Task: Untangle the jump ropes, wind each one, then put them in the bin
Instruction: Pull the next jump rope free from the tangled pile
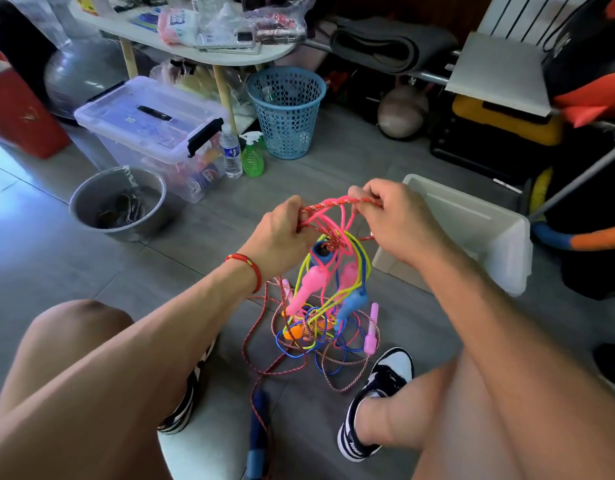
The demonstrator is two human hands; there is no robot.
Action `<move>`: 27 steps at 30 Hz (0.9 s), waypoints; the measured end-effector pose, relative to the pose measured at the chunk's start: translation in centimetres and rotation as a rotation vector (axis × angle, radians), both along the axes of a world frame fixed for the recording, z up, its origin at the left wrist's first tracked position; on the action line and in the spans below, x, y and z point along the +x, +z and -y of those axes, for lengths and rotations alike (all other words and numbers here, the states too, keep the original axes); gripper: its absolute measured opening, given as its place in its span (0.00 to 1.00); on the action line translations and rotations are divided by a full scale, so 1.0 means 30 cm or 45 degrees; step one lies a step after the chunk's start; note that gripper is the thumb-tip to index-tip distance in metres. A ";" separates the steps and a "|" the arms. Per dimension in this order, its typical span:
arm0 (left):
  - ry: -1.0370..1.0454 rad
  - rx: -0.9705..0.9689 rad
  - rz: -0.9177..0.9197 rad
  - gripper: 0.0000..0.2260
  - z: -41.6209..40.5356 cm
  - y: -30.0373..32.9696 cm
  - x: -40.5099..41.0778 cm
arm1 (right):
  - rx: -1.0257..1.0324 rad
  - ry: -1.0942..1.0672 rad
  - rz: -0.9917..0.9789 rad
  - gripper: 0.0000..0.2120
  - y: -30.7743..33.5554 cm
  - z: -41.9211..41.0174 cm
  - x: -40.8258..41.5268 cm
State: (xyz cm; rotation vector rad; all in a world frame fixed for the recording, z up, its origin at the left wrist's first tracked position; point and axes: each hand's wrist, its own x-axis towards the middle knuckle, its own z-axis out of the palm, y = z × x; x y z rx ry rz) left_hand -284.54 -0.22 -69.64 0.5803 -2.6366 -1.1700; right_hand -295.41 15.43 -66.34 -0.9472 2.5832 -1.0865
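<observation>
**Both hands on the knot, 0 ropes freed**

Left hand (285, 230) and right hand (392, 220) are both curled around the top of the jump rope tangle (326, 299), held up over the floor at centre frame. They hold a red-white braided strand (337, 202) stretched between them, with pink loops bunched under it. Exact finger placement inside the bundle: cannot tell.

Status:
- Tangle hangs at 6 o'clock from the hands. Pink, yellow, blue and braided cords are all interlocked.
- Pink handles (307, 289) and a blue handle (354, 304) dangle mid-bundle; the orange one (294, 332) sits lower.
- Lower loops trail on the floor between the shoes. 1 dark blue handle (259, 420) lies apart at 6 o'clock, its braided cord running up into the mess.
- White bin (472, 230) at 3 o'clock of the hands, close by; no rope visible in the part of it that shows.

My read: step 1 of 3, early. Nothing separated, nothing wound, nothing binned. At least 4 cord colours, so expect about 4 ropes to free, coil and drop in.
</observation>
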 end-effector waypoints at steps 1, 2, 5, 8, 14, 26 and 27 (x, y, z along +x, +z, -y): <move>0.024 0.068 -0.010 0.09 0.018 -0.003 -0.006 | 0.124 0.051 -0.092 0.13 0.004 -0.009 -0.005; 0.045 0.133 -0.025 0.10 0.032 -0.005 -0.011 | 0.251 0.109 -0.135 0.10 0.008 -0.018 -0.007; 0.056 0.225 -0.034 0.12 0.043 -0.012 -0.015 | 0.512 0.315 -0.089 0.06 0.011 -0.034 -0.011; 0.025 0.304 -0.081 0.09 0.044 -0.027 -0.009 | 0.558 0.389 0.067 0.05 0.005 -0.042 -0.010; -0.062 0.285 -0.032 0.07 0.071 -0.062 0.003 | 0.077 0.379 0.390 0.10 0.017 -0.072 -0.015; -0.215 0.148 0.102 0.13 -0.047 -0.003 0.047 | 0.128 0.505 0.030 0.09 0.007 -0.065 0.014; -0.186 0.146 0.100 0.12 -0.045 -0.008 0.044 | 0.150 0.514 -0.008 0.08 0.010 -0.065 0.013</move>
